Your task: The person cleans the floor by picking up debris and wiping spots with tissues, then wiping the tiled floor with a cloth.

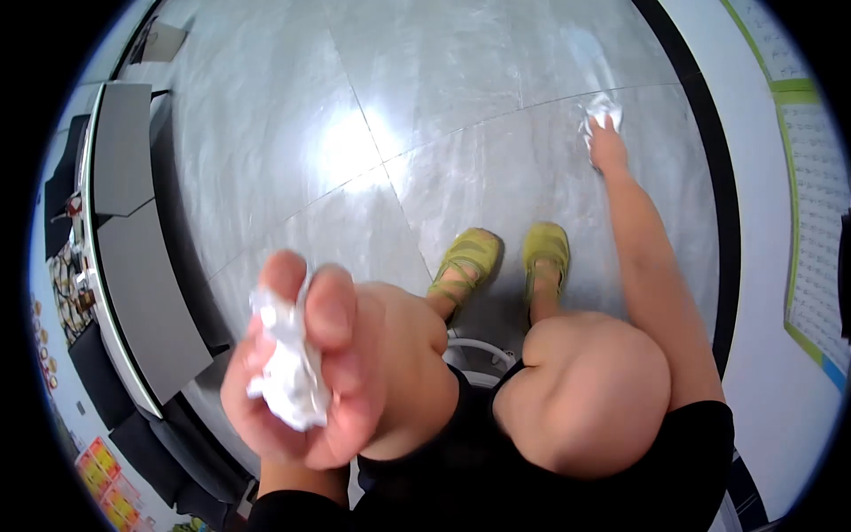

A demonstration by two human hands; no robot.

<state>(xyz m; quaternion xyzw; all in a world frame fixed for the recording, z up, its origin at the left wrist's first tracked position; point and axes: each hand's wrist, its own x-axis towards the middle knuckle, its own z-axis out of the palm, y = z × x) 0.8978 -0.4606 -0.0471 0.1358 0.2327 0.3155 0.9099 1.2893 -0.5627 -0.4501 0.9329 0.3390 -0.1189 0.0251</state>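
Observation:
Close to the camera, my left hand (pixel 355 390) is curled around a crumpled white tissue (pixel 294 377), its fingers closed and pointing up. My right arm stretches out to the far right, where my right hand (pixel 609 149) presses another white crumpled tissue (pixel 603 111) against the grey tiled floor (pixel 461 168). Only part of the right fingers shows, lying over that tissue. A pale streak runs on the floor just beyond it.
Green shoes (pixel 470 257) stand on the floor below my bent knees. A grey-topped table (pixel 146 293) with dark chairs (pixel 151 457) is on the left. A black baseboard (pixel 722 213) and a white wall with posters (pixel 811 204) are on the right.

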